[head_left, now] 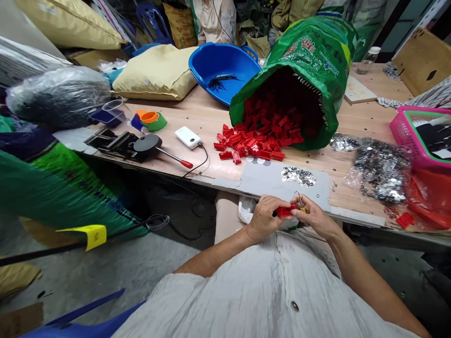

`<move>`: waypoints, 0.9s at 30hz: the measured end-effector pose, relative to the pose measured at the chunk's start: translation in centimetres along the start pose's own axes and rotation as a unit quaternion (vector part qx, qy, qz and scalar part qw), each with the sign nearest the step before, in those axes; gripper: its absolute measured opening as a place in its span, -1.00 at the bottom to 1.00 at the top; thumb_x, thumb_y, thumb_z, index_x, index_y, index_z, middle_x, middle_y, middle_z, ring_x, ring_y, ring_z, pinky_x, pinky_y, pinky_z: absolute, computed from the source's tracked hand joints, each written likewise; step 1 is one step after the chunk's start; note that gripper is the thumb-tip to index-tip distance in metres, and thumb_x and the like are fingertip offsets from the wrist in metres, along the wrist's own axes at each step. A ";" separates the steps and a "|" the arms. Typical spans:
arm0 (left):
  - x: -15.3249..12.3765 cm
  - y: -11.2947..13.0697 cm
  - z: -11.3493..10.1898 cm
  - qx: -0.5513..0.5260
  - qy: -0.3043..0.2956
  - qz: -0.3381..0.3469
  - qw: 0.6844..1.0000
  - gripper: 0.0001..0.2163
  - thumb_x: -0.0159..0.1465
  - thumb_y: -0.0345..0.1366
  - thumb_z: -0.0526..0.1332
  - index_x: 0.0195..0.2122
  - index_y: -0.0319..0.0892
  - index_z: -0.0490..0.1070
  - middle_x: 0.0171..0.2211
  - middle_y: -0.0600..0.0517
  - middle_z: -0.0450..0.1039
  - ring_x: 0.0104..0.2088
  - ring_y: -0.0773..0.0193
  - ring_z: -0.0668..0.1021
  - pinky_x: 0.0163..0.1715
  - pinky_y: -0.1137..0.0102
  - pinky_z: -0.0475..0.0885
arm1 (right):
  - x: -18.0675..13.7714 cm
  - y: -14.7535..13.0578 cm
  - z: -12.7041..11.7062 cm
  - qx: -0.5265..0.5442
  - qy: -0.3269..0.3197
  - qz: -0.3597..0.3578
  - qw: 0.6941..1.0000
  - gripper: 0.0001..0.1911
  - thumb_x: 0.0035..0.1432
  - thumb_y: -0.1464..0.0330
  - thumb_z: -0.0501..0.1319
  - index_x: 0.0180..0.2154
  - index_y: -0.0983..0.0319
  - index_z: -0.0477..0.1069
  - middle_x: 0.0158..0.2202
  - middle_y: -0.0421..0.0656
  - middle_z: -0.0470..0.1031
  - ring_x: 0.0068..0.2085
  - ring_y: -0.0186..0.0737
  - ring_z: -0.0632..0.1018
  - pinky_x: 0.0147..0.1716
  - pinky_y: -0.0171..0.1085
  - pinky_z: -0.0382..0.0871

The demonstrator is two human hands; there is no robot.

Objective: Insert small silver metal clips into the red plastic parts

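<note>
A pale shirt [246, 291] fills six o'clock; beyond, the left hand [265, 217] grasps a red piece [283, 211] from nine o'clock, the right hand [313, 217] pinches a yellow item [303, 209] at three; best brace the piece firmly.

A blue chair [150, 8] stands beyond the wooden-topped table [190, 111]; the floor [116, 270] is grey.

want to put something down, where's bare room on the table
Bare table, bar a few specks, lies between the white device, cream sack and blue basin. The grey mat is mostly bare left of the silver pieces. Crowded: the green sack with its spilled red pieces, and by the pink basket and bagged metal pieces.
</note>
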State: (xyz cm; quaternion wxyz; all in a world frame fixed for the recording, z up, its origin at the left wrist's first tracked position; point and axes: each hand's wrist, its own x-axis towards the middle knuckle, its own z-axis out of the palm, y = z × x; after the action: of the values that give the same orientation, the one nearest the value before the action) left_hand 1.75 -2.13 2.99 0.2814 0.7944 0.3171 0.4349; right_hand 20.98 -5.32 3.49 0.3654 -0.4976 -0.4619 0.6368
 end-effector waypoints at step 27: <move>0.1 -2.5 -1.1 -0.337 0.020 -0.265 0.903 -0.63 0.06 -0.20 0.46 -0.18 -0.21 0.41 -0.30 0.03 0.49 -0.35 0.38 0.53 -0.33 0.48 0.46 | 7.6 -1.0 -3.7 -0.544 0.229 -0.106 0.800 -0.91 0.21 0.33 0.14 -0.32 0.16 0.40 -0.27 -0.08 0.51 -0.28 -0.09 0.48 -0.30 -0.16 0.28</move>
State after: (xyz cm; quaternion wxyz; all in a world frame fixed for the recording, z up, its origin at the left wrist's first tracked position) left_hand 0.23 -0.26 1.79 0.6303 0.5303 0.3559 0.4414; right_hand 22.74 2.84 1.96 0.1944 -0.6938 -0.6854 0.1057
